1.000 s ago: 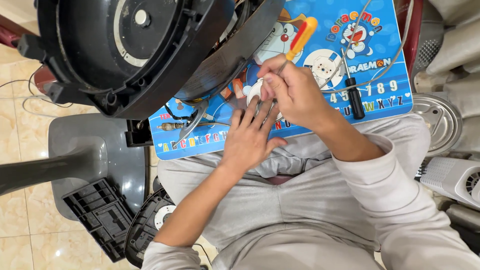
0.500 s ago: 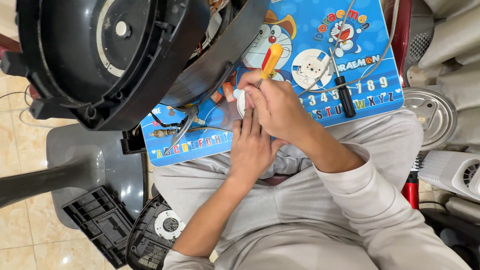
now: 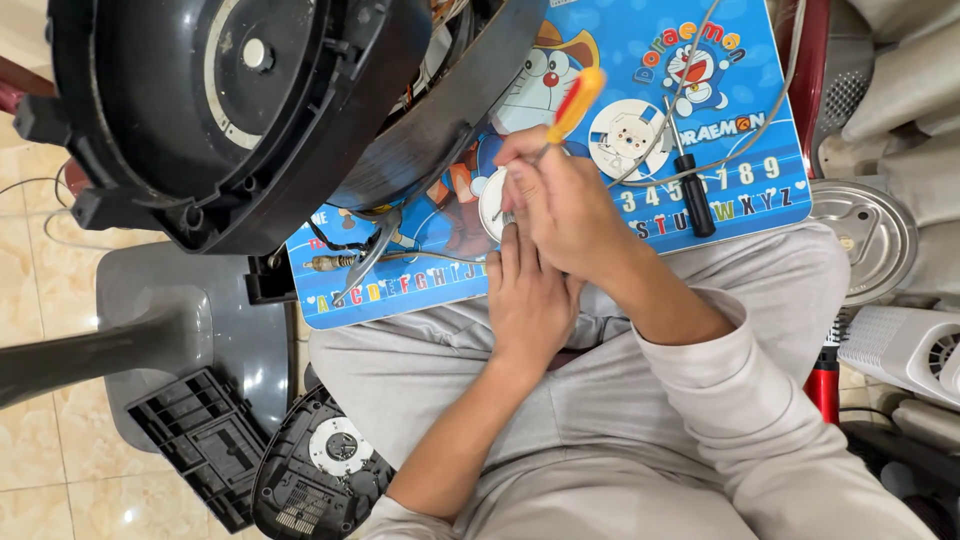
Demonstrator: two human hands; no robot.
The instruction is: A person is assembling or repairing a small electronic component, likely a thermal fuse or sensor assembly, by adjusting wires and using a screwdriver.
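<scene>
- Screwdriver (image 3: 570, 105), orange-and-yellow handled, now stands more upright than half a second ago, its tip down on a small round white part (image 3: 492, 203) lying on the blue cartoon board (image 3: 620, 150) across the lap.
- Right hand (image 3: 565, 205) closes around its shaft.
- Left hand (image 3: 528, 295) lies flat, fingers steadying the part; it has slid nearer.
- Black appliance shell (image 3: 250, 110) looms just beside; black-handled screwdriver (image 3: 690, 195) rests apart.

tilted orange-handled screwdriver (image 3: 572, 105) over white disc (image 3: 492, 200)
</scene>
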